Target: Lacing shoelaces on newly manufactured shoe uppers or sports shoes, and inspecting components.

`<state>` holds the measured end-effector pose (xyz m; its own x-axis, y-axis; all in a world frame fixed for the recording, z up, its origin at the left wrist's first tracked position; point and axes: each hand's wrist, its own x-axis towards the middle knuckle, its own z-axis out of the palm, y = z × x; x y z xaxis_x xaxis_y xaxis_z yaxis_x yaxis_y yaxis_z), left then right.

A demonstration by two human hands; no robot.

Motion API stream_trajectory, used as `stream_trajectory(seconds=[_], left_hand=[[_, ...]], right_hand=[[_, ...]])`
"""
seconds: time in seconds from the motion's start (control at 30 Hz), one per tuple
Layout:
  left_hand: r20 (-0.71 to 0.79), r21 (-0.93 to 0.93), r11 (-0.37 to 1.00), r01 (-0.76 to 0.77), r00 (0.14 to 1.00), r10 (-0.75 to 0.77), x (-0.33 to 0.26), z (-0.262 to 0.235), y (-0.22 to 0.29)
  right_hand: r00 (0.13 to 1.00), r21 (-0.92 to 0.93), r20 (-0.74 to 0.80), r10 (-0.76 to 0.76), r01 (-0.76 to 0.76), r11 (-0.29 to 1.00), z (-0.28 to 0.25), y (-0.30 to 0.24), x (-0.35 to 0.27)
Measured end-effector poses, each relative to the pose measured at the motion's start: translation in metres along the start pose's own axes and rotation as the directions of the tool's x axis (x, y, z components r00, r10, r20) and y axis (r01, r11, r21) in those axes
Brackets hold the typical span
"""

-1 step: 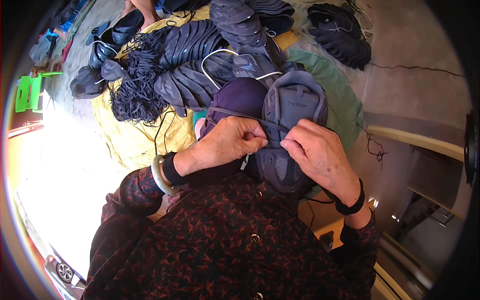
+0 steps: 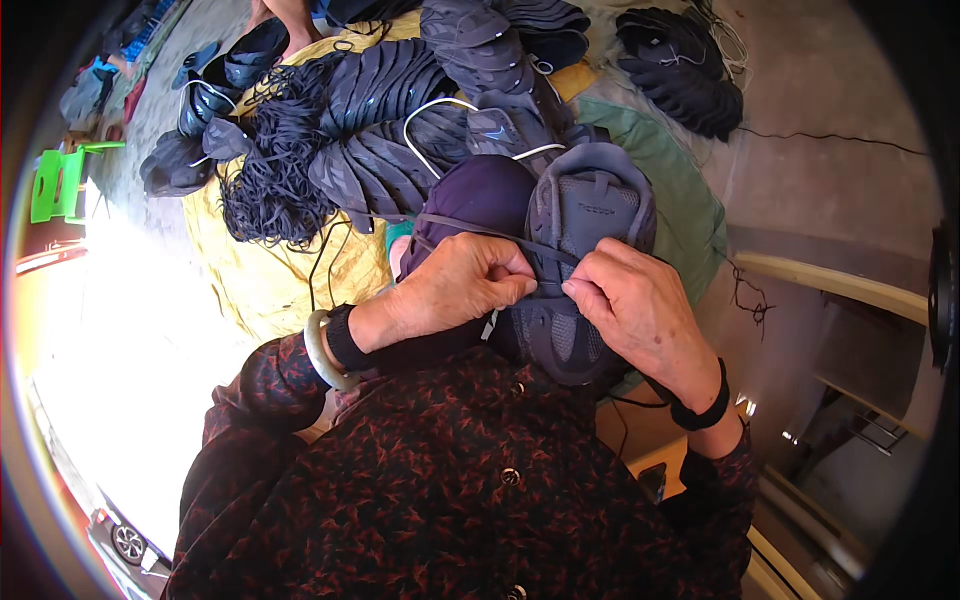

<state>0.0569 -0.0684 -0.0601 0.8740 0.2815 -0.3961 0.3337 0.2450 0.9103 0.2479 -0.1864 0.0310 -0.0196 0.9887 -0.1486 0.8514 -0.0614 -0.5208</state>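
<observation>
Dark shoe (image 2: 597,205) in the lap, toe toward the wearer, beside the purple-clad knee (image 2: 485,190); likely set there for support. Left hand (image 2: 450,280) and right hand (image 2: 642,305) meet over it, fingers narrow, pinching what looks like the dark lace (image 2: 500,234), presumably for fine control. Lace pile (image 2: 275,165), stacked shoe uppers (image 2: 385,90) ahead on yellow sheet (image 2: 240,265), probably for easy reach.

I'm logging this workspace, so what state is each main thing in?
Left hand, pinching at a dark lace
Right hand, pinching likewise
Dark shoe, tongue side up, lace crossing it
Lace heap, tangled
Stacked shoe uppers, overlapping in rows
Yellow sheet, spread, wrinkled
Pale bangle, worn on left wrist
</observation>
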Motion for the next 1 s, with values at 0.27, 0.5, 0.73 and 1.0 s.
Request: stream_trajectory(seconds=[0.27, 0.5, 0.73, 1.0], left_hand=[[-0.022, -0.026, 0.999, -0.045, 0.999, 0.044, 0.004, 0.003, -0.004], [-0.119, 0.115, 0.982, -0.15, 0.979, 0.164, 0.001, 0.016, 0.0], [-0.108, 0.036, 0.997, -0.068, 0.992, 0.071, 0.005, 0.014, -0.001], [-0.183, 0.515, 0.756, -0.405, 0.809, 0.559, 0.005, 0.026, 0.0]], right_hand=[[0.996, 0.069, -0.065, 0.062, -0.057, 0.996, 0.01, 0.0, 0.003], [0.986, 0.069, -0.128, 0.107, -0.099, 0.993, 0.018, 0.002, 0.004], [0.99, 0.085, -0.109, 0.093, -0.084, 0.993, 0.02, 0.002, 0.003], [0.988, 0.078, -0.114, 0.106, -0.097, 0.992, 0.022, 0.0, 0.003]])
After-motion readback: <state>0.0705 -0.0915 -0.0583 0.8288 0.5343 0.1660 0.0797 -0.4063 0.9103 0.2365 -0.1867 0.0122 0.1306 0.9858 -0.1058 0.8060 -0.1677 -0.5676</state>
